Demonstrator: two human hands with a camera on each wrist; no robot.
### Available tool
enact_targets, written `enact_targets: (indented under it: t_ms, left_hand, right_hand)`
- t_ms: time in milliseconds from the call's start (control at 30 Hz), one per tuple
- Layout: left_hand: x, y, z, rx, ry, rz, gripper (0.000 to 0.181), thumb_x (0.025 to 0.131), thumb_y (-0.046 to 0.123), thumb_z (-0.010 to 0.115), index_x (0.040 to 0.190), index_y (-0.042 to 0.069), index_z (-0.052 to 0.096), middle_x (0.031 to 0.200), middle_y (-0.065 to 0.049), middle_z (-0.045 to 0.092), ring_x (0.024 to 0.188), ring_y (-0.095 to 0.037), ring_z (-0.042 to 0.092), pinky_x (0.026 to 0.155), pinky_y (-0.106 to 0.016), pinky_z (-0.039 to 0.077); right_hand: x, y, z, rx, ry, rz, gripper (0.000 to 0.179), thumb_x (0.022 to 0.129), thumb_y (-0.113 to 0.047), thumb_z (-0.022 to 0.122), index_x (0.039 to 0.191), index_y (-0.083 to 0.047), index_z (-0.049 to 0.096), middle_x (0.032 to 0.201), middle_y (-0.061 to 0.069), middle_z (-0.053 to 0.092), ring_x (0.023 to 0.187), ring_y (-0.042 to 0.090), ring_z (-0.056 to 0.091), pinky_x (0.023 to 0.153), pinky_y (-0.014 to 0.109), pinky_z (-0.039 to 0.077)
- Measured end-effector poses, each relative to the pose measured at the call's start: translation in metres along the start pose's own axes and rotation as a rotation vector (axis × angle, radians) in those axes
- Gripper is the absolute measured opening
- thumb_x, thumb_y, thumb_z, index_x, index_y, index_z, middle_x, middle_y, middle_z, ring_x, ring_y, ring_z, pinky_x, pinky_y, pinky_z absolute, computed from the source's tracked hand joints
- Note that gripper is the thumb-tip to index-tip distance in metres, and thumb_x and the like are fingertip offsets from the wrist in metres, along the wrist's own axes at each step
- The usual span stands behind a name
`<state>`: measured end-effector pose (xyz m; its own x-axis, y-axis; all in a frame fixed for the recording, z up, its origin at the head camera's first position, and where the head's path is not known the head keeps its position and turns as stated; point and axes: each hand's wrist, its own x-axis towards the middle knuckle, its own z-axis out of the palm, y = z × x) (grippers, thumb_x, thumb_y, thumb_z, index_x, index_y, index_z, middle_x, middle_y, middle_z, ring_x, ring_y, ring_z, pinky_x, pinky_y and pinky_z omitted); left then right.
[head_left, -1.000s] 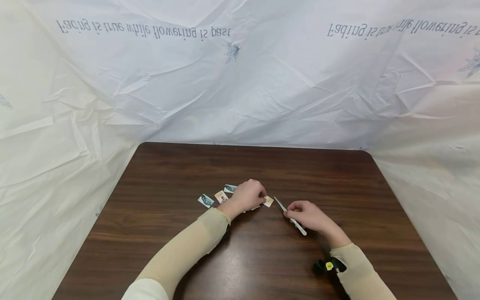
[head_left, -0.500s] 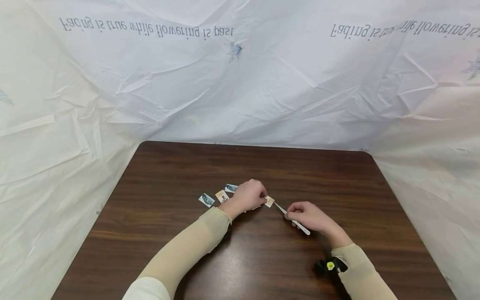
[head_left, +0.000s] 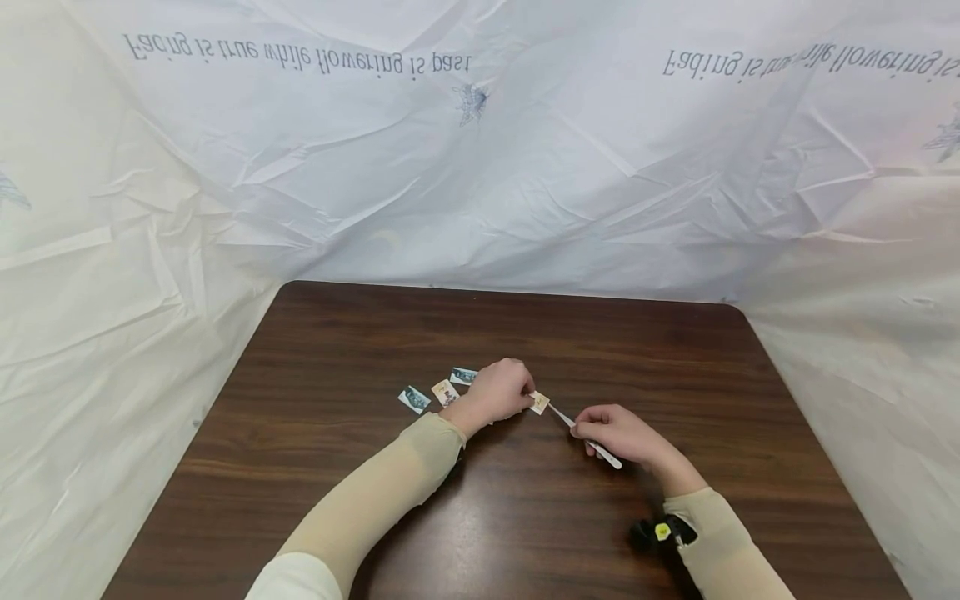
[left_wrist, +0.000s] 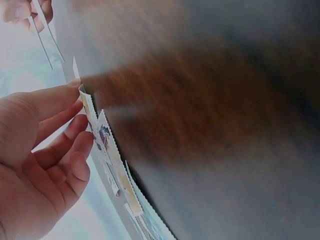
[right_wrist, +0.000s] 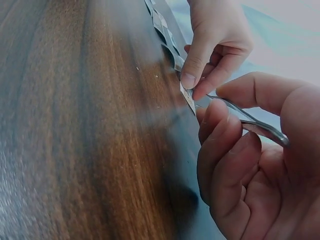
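My left hand [head_left: 498, 390] pinches the left edge of a small cream stamp [head_left: 540, 403] between thumb and forefinger, low over the table. The left wrist view shows this hand's [left_wrist: 47, 150] other fingers loosely bent beside more perforated stamps [left_wrist: 117, 160]. My right hand [head_left: 618, 432] grips white tweezers [head_left: 606, 455] between thumb and fingers, points toward the stamp. In the head view the tips meet the stamp's right corner; whether they clasp it cannot be told. Two separate arms of the tweezers [left_wrist: 44, 35] show in the left wrist view.
Left of my left hand lie a blue-green stamp [head_left: 414, 399], a cream stamp [head_left: 446, 392] and another blue-green stamp [head_left: 463, 376], partly covered by the hand. A dark wooden table [head_left: 600, 350] carries everything. White printed sheeting [head_left: 480, 183] hangs behind it and at both sides.
The tweezers' tips have come down and left to the corner of the cream stamp, where earlier they stood apart from it. My left hand has barely moved.
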<state>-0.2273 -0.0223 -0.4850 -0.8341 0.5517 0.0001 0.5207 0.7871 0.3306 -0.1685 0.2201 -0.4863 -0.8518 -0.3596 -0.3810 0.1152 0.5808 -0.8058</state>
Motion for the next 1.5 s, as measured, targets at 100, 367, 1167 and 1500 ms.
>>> enact_targets:
  t_ms: [100,367,1167,1500]
  left_hand:
    - [0.0002,-0.0002,0.0004,-0.003,-0.005,0.001,0.008,0.09,0.026,0.075,0.092,0.019,0.08,0.096,0.005,0.07,0.082,-0.007,0.063,0.068,-0.026,0.052]
    - [0.0019,-0.0006,-0.0006,-0.05,-0.003,-0.004,0.009,0.091,0.024,0.075,0.095,0.016,0.079,0.094,0.005,0.072,0.076,-0.007,0.064,0.067,-0.025,0.052]
    - [0.0033,-0.0026,0.0029,-0.051,0.0,0.005,0.007,0.091,0.023,0.075,0.092,0.017,0.079,0.09,0.006,0.071,0.073,-0.005,0.062,0.065,-0.025,0.051]
    - [0.003,-0.0027,0.0044,-0.047,-0.008,0.001,0.006,0.092,0.023,0.074,0.092,0.018,0.079,0.091,0.006,0.071,0.074,-0.005,0.062,0.065,-0.024,0.051]
  right_hand:
    - [0.0002,-0.0005,-0.0004,0.008,-0.004,0.006,0.025,0.095,-0.031,0.065,0.099,-0.006,0.071,0.07,0.006,0.062,0.059,0.018,0.056,0.052,0.032,0.046]
    - [0.0008,-0.0014,-0.0008,-0.004,-0.007,0.002,0.026,0.096,-0.031,0.064,0.099,-0.006,0.071,0.069,0.004,0.062,0.059,0.019,0.055,0.052,0.032,0.045]
    - [0.0043,-0.0001,0.0006,-0.007,-0.02,-0.003,0.024,0.095,-0.028,0.066,0.099,-0.005,0.07,0.069,0.004,0.062,0.064,0.019,0.059,0.056,0.031,0.047]
    - [0.0063,0.0022,0.0022,-0.016,-0.009,-0.001,0.023,0.096,-0.028,0.065,0.101,-0.006,0.07,0.071,0.006,0.063,0.067,0.021,0.06,0.058,0.032,0.046]
